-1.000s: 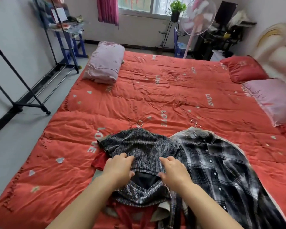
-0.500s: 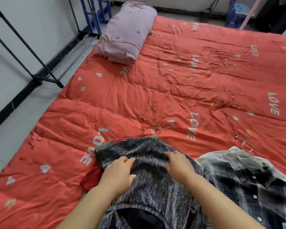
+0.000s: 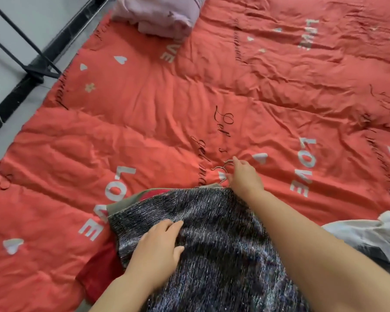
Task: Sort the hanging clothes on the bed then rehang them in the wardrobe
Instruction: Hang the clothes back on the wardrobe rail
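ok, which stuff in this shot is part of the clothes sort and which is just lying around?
In the job: grey knit top under the left hand; hanger hooks at the right hand; red garment beneath it; white-and-dark garment at right.
Just lying about: lilac pillow; orange-red quilt, only the surface.
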A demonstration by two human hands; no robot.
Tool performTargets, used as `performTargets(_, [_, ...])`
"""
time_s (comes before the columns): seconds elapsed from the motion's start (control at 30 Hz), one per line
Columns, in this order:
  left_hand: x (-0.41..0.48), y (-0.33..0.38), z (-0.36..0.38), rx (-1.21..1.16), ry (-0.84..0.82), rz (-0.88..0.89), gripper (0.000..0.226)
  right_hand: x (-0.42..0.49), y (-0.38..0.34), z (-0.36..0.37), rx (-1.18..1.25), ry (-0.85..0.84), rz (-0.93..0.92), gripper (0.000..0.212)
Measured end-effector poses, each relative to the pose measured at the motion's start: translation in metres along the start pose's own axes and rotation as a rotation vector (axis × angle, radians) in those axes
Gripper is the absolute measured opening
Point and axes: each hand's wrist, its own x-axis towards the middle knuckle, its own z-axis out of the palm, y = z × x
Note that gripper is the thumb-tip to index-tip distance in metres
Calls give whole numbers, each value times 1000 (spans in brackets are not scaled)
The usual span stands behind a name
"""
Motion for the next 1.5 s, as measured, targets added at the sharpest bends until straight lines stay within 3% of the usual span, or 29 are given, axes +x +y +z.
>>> performTargets(0.23, [18,-2,1,-39,64,-6,54,15,2,17,29,141,43,31])
performTargets(0.43, [9,6,-9,-32,126,31,54,-1,-6,3,214,188,114,24])
performTargets(0.53, [-5,9,-20,-39,171,53,54,-33,-19,-20,448,252,68,19])
performTargets(0.67, [-31,10,-41,-61,281,69,56,-98,-47,-64,706,259,-93,3])
performTargets(0.87, [-87,18,-85,-68,441,93,61,-200,-102,-121,715,316,-363,30])
performTargets(1.0, [-143,18,-115,-17,600,71,65,-269,-151,-154,730,324,-516,33])
performTargets(1.07, [-179,8,-126,20,629,40,62,-308,-179,-168,735,310,-591,37])
performTargets(1.23, [-290,-33,-147,0,962,137,51,-409,-251,-183,721,299,-761,41])
performTargets(1.33, [-364,-62,-153,-46,1068,185,46,-473,-296,-180,733,250,-863,38])
performTargets(1.5, [-503,-110,-158,-78,1277,57,38,-581,-375,-160,790,162,-1056,28])
